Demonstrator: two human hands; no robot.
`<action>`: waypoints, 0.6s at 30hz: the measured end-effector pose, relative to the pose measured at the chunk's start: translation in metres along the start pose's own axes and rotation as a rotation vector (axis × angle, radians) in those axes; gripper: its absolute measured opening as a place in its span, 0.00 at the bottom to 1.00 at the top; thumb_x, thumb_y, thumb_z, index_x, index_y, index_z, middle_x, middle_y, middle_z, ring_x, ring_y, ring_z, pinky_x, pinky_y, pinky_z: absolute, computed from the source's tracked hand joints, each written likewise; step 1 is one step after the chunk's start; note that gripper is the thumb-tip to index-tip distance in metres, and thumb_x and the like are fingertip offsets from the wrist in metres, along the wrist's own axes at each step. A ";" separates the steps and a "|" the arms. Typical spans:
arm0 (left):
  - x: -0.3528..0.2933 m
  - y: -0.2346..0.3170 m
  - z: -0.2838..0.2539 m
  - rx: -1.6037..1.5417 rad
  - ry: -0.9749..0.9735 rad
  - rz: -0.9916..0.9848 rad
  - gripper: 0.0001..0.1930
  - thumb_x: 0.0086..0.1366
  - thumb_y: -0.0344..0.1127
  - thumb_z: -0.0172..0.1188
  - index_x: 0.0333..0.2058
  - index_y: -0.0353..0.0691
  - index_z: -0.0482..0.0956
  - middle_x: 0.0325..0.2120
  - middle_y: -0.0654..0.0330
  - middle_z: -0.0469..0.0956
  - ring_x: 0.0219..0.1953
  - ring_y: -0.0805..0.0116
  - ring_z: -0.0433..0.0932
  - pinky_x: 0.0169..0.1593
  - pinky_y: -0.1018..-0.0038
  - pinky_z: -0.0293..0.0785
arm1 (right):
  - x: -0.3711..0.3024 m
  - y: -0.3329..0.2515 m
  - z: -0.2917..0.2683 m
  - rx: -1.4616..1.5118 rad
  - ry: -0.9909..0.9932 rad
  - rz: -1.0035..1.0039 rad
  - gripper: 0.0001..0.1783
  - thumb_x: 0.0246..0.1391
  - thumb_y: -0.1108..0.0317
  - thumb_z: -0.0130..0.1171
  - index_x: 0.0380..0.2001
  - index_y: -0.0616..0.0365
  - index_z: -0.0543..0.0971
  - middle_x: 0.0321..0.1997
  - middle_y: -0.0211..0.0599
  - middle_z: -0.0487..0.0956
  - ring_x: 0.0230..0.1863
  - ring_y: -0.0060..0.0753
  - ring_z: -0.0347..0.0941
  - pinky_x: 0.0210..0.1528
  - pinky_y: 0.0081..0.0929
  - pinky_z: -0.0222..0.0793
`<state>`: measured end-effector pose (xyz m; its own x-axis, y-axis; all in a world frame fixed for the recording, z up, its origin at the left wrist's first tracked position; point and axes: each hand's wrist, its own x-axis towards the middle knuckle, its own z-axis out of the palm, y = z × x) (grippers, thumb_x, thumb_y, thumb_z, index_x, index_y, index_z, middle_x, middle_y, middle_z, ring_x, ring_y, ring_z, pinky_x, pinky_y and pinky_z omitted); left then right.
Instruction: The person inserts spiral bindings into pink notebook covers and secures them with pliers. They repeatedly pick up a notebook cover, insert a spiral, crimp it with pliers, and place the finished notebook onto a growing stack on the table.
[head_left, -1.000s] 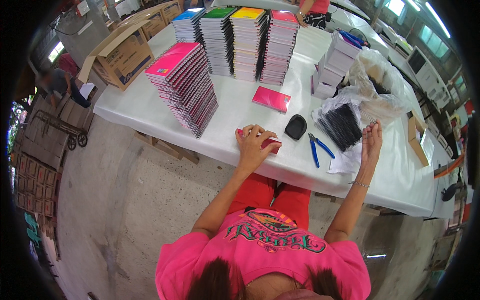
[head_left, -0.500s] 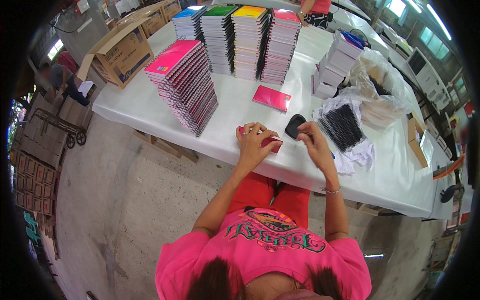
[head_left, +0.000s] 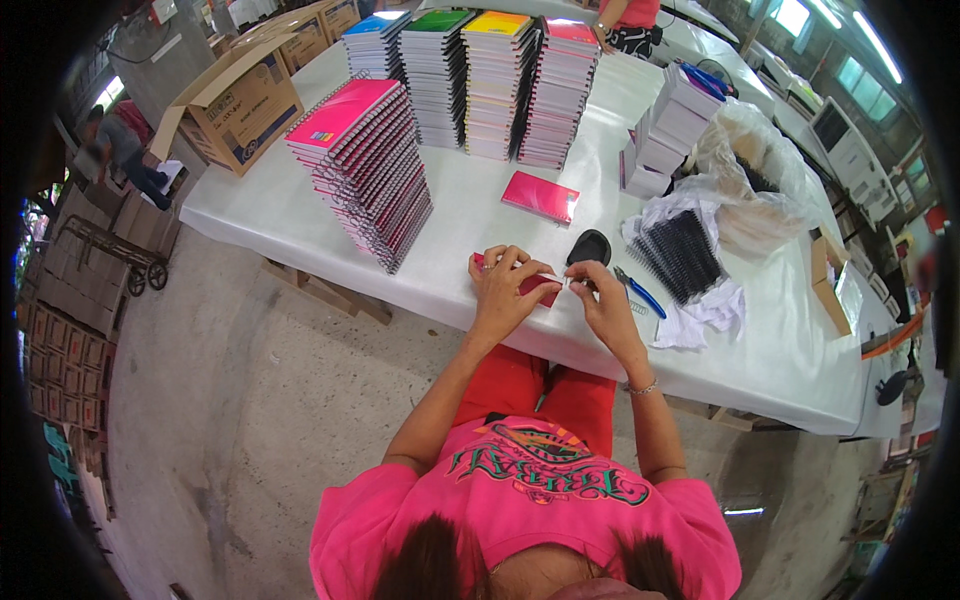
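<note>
My left hand [head_left: 507, 288] is closed over a small pink-covered notebook [head_left: 541, 291] at the table's front edge, fingers bent across its top. At that notebook's right end, my right hand [head_left: 604, 305] has thumb and fingers pinched together; what is between them is too small to make out. Just beyond the right hand sits a small black dish-like object [head_left: 590, 246]. Blue-handled pliers [head_left: 644, 292] rest to its right. A second small pink notebook [head_left: 540, 197] lies flat farther back.
A tall stack of pink spiral notebooks [head_left: 355, 165] stands at left. Behind are notebook stacks with blue, green, yellow [head_left: 492, 90] and pink tops. Black binding coils [head_left: 677, 256] lie on white wrapping at right, near a plastic bag [head_left: 760, 200]. An open carton [head_left: 240, 115] stands far left.
My right hand has come down and left to the notebook's right end, uncovering the pliers. My left hand stays on the notebook. A person at far left has shifted posture.
</note>
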<state>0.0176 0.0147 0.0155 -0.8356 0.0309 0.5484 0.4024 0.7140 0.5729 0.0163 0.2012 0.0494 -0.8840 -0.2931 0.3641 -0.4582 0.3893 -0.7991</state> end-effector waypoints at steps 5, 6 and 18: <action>-0.001 -0.001 0.000 0.011 0.027 0.021 0.12 0.50 0.51 0.71 0.32 0.57 0.86 0.35 0.71 0.73 0.50 0.64 0.65 0.56 0.48 0.50 | -0.003 0.000 0.000 0.033 -0.019 0.010 0.11 0.55 0.80 0.56 0.42 0.63 0.75 0.37 0.41 0.77 0.36 0.37 0.73 0.41 0.28 0.67; -0.002 0.000 0.000 0.013 0.023 0.017 0.12 0.50 0.51 0.71 0.32 0.57 0.86 0.35 0.71 0.73 0.50 0.64 0.65 0.56 0.48 0.50 | -0.004 -0.003 0.000 0.048 -0.013 0.030 0.11 0.55 0.80 0.57 0.42 0.63 0.75 0.37 0.41 0.77 0.36 0.36 0.72 0.41 0.28 0.67; -0.002 0.000 -0.003 0.022 -0.024 0.017 0.13 0.53 0.52 0.68 0.38 0.62 0.86 0.35 0.70 0.72 0.50 0.64 0.64 0.57 0.47 0.48 | -0.008 0.003 0.003 0.046 -0.023 0.038 0.11 0.59 0.78 0.55 0.45 0.65 0.76 0.41 0.44 0.79 0.37 0.38 0.75 0.44 0.30 0.69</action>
<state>0.0206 0.0131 0.0161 -0.8377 0.0598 0.5429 0.4084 0.7285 0.5500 0.0224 0.2027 0.0425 -0.8980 -0.2991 0.3227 -0.4193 0.3597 -0.8335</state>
